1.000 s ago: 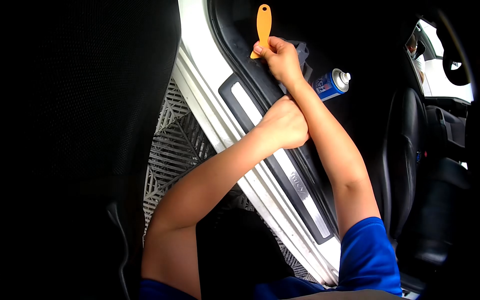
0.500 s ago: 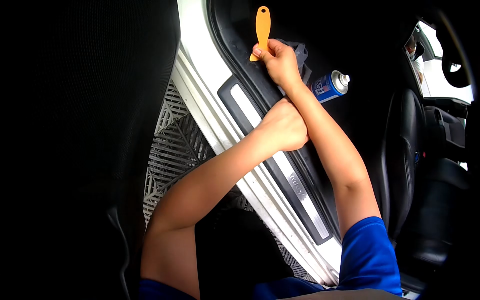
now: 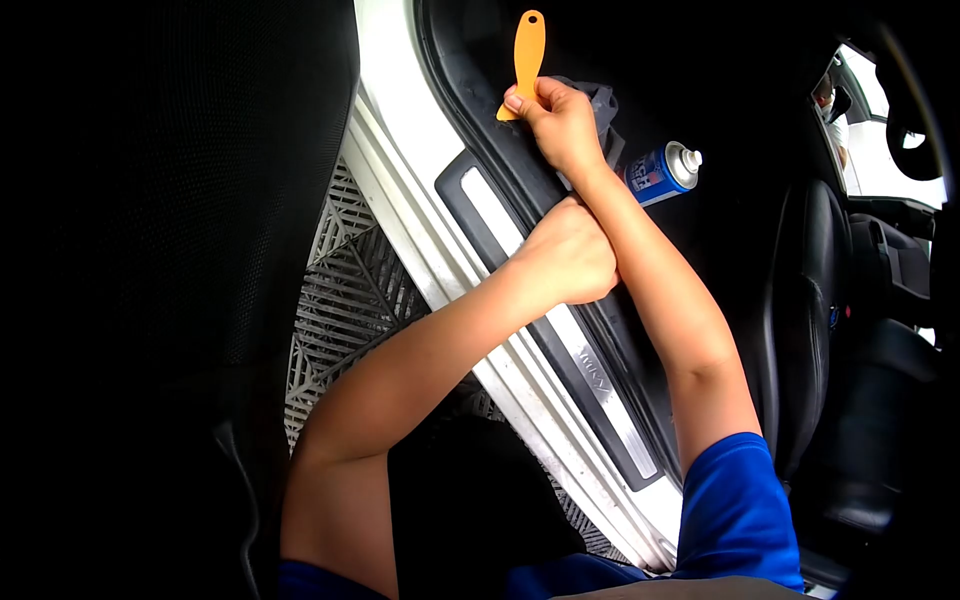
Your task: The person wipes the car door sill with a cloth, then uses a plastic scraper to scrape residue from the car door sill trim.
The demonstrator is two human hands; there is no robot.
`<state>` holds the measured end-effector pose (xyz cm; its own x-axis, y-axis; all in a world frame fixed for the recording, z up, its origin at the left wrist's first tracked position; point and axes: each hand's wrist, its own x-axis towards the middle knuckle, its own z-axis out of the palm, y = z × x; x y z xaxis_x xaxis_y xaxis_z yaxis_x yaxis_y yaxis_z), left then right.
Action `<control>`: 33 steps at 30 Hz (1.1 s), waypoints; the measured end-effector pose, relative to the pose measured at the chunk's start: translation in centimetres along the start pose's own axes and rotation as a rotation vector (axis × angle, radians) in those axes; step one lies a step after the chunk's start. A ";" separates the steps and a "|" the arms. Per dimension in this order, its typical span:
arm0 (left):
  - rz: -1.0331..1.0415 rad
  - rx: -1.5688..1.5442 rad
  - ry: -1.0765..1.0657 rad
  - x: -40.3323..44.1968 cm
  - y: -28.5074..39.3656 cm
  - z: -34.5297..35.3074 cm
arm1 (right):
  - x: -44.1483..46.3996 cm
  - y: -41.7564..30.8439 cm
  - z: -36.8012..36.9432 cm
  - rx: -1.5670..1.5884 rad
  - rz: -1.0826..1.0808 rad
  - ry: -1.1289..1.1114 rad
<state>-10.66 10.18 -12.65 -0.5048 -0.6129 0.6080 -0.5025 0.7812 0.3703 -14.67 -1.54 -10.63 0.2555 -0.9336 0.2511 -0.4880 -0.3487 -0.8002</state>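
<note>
The right hand [image 3: 566, 125] was at the top centre of the frame, its thumb and fingers clamped on the lower, wider end of a yellow scraper [image 3: 529, 50]. The scraper stood nearly upright in the picture, its handle with the round hole pointing to the top edge and its lower end slanting down to the left, near the black trim [image 3: 470, 125] beside the sill. Whether that end touched the trim could not be told. The left hand [image 3: 570, 252] was near the middle of the frame, its back uppermost and its fingers curled in and mostly hidden against the inner side of the right forearm; what they gripped, if anything, could not be told. Behind the right hand lay a crumpled grey, filmy piece [image 3: 603, 105], partly covered by the hand. A blue can [image 3: 655, 175] with a pale nozzle lay just to the right of the right forearm, tilted, its top toward the right. A white door sill [image 3: 400, 215] ran from upper left to lower right, bearing a dark-edged metal plate [image 3: 600, 385] with raised lettering. Slatted grey flooring [image 3: 350, 300] showed at left of centre, and a black seat [image 3: 805, 300] stood at the right.
</note>
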 end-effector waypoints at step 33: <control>0.003 0.035 0.011 0.0 0.0 0.1 | 0.0 0.6 0.0 0.080 0.029 0.020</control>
<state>-10.73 10.16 -12.70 -0.4986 -0.6087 0.6172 -0.5255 0.7785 0.3433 -14.95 -1.72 -11.16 0.2251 -0.9450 0.2372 -0.4263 -0.3144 -0.8482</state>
